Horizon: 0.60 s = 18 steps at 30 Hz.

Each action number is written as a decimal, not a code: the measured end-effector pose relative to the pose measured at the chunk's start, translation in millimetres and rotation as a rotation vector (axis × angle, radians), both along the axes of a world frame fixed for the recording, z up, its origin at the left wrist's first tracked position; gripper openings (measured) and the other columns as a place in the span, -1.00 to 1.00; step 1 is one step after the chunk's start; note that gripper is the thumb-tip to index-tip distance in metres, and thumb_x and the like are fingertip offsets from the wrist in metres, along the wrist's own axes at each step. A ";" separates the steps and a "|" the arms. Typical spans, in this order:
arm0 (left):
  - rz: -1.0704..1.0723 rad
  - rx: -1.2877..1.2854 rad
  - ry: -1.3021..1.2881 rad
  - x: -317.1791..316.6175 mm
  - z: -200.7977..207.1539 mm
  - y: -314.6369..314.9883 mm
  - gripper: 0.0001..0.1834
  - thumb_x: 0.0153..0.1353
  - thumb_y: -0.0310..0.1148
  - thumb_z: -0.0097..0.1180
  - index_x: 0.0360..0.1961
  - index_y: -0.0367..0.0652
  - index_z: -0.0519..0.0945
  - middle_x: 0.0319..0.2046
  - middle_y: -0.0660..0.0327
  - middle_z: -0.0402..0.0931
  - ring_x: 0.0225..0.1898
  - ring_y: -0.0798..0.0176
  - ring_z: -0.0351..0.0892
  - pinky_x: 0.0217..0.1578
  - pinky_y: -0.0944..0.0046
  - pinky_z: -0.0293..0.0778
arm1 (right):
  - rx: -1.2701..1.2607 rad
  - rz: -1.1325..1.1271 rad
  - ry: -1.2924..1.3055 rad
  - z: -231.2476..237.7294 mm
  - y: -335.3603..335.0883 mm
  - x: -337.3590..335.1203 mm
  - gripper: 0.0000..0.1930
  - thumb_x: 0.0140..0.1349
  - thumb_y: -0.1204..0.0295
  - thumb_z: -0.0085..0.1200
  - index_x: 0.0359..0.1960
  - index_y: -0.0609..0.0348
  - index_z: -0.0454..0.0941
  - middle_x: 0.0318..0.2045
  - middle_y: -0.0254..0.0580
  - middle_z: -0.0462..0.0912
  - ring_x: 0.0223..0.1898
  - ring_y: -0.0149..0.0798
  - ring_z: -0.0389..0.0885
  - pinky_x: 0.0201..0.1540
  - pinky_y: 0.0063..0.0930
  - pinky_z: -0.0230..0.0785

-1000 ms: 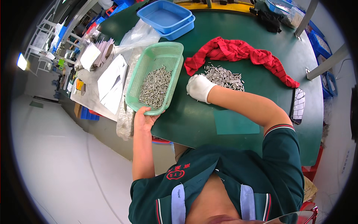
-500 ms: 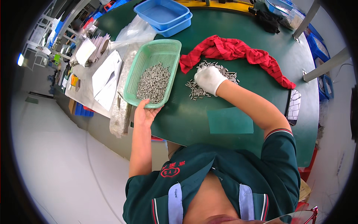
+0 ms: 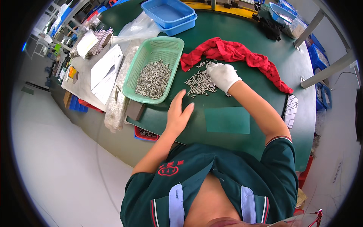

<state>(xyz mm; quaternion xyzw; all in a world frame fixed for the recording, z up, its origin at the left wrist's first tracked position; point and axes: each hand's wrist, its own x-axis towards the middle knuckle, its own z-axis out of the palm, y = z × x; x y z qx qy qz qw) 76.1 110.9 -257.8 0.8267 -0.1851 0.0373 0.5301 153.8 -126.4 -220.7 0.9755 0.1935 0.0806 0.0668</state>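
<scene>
My left hand (image 3: 179, 113) is bare and open, thumb apart from the fingers, just above the table in front of the metal pins. It holds nothing. My right hand (image 3: 224, 77), in a white glove, rests with curled fingers on the right part of a loose pile of short silvery metal pins (image 3: 200, 83). Whatever lies under those fingers is hidden. Left of the pile stands a green perforated plastic basket (image 3: 172, 47), with many similar pins (image 3: 153, 79) heaped in its nearer part. A crumpled red checked cloth (image 3: 230, 52) curves behind the pile.
A flat green sheet (image 3: 227, 120) lies near the front edge of the green table (image 3: 166, 128). Stacked blue trays (image 3: 168, 13) stand at the back. White papers (image 3: 107, 73) lie left of the basket, and a metal post (image 3: 327, 70) rises at right.
My left hand has let go of the green basket's near rim and moved right, toward the loose pins. My gloved right hand has shifted rightward on the pile, uncovering more pins.
</scene>
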 end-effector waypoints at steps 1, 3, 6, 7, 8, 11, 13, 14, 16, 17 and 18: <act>0.018 0.228 -0.252 10.9 2.2 -14.5 -0.33 0.24 -0.18 0.12 0.27 -0.33 0.23 0.23 -0.20 0.25 0.29 -0.20 0.19 0.25 -0.03 0.18 | 0.056 -0.021 -0.059 6.6 -1.6 -4.7 -0.87 0.09 0.49 -0.01 -0.32 0.13 0.54 -0.28 -0.20 0.61 -0.20 -0.17 0.64 -0.26 -0.32 0.52; 0.098 0.342 -0.267 35.1 -13.7 -35.5 -0.29 0.23 -0.13 0.11 0.28 -0.32 0.21 0.25 -0.22 0.20 0.32 -0.22 0.13 0.28 -0.06 0.10 | 0.103 -0.028 -0.058 21.1 -2.2 -14.9 -0.85 0.11 0.47 -0.01 -0.27 0.13 0.53 -0.26 -0.20 0.62 -0.19 -0.17 0.64 -0.24 -0.31 0.51; 0.161 0.516 -0.245 56.7 -21.7 -59.4 -0.23 0.23 -0.03 0.06 0.31 -0.30 0.16 0.28 -0.25 0.15 0.35 -0.24 0.07 0.31 -0.10 0.02 | 0.292 -0.132 -0.108 29.7 -11.1 -44.0 -0.86 0.12 0.37 0.05 -0.32 0.11 0.51 -0.30 -0.22 0.63 -0.25 -0.18 0.65 -0.26 -0.30 0.51; 0.165 0.582 -0.212 60.8 -21.4 -64.8 -0.21 0.24 0.02 0.03 0.32 -0.29 0.13 0.28 -0.25 0.15 0.35 -0.24 0.06 0.31 -0.10 0.00 | 0.330 -0.162 -0.130 27.4 -14.6 -55.6 -0.84 0.10 0.38 0.07 -0.27 0.08 0.52 -0.30 -0.21 0.63 -0.25 -0.18 0.64 -0.27 -0.30 0.51; 0.166 0.622 -0.212 64.3 -21.0 -70.2 -0.18 0.26 0.08 -0.03 0.34 -0.28 0.10 0.29 -0.26 0.13 0.35 -0.23 0.06 0.32 -0.11 0.00 | 0.364 -0.185 -0.143 26.9 -18.9 -65.3 -0.82 0.11 0.39 0.06 -0.24 0.08 0.53 -0.30 -0.21 0.63 -0.25 -0.18 0.65 -0.27 -0.30 0.51; 0.187 0.595 -0.301 71.7 -28.6 -79.4 -0.17 0.27 0.14 -0.09 0.35 -0.28 0.10 0.29 -0.27 0.12 0.35 -0.23 0.05 0.32 -0.10 -0.01 | 0.417 -0.251 -0.138 23.0 -25.2 -92.3 -0.78 0.12 0.41 0.05 -0.17 0.07 0.54 -0.31 -0.20 0.63 -0.27 -0.17 0.65 -0.28 -0.30 0.50; 0.166 0.593 -0.315 78.7 -31.7 -87.9 -0.16 0.27 0.16 -0.11 0.35 -0.28 0.10 0.29 -0.28 0.12 0.35 -0.24 0.05 0.32 -0.10 -0.02 | 0.427 -0.296 -0.124 22.4 -27.7 -106.5 -0.76 0.13 0.41 0.04 -0.14 0.07 0.55 -0.32 -0.19 0.64 -0.29 -0.15 0.65 -0.28 -0.30 0.50; 0.154 0.597 -0.328 81.7 -33.4 -91.5 -0.16 0.27 0.18 -0.14 0.35 -0.28 0.10 0.29 -0.28 0.11 0.35 -0.24 0.05 0.32 -0.09 -0.02 | 0.477 -0.303 -0.149 22.2 -27.7 -112.4 -0.77 0.13 0.42 0.04 -0.15 0.07 0.56 -0.34 -0.20 0.64 -0.31 -0.13 0.65 -0.29 -0.30 0.49; 0.140 0.578 -0.330 85.7 -32.2 -100.8 -0.16 0.27 0.18 -0.13 0.35 -0.28 0.11 0.29 -0.28 0.12 0.35 -0.24 0.06 0.32 -0.09 -0.02 | 0.561 -0.299 -0.201 22.6 -28.0 -119.5 -0.79 0.13 0.46 0.06 -0.18 0.05 0.57 -0.37 -0.20 0.64 -0.37 -0.11 0.64 -0.32 -0.32 0.48; 0.129 0.562 -0.330 87.5 -31.5 -105.4 -0.16 0.27 0.18 -0.13 0.35 -0.28 0.12 0.29 -0.28 0.12 0.35 -0.25 0.06 0.32 -0.09 -0.02 | 0.560 -0.296 -0.202 23.2 -27.3 -121.2 -0.79 0.13 0.46 0.06 -0.18 0.05 0.57 -0.37 -0.20 0.64 -0.37 -0.11 0.64 -0.32 -0.32 0.48; 0.107 0.549 -0.321 90.1 -31.6 -109.6 -0.15 0.26 0.19 -0.12 0.34 -0.28 0.14 0.29 -0.28 0.12 0.35 -0.25 0.06 0.33 -0.09 -0.02 | 0.596 -0.283 -0.246 23.8 -25.4 -123.2 -0.80 0.13 0.47 0.07 -0.18 0.05 0.57 -0.38 -0.21 0.64 -0.38 -0.12 0.63 -0.32 -0.33 0.47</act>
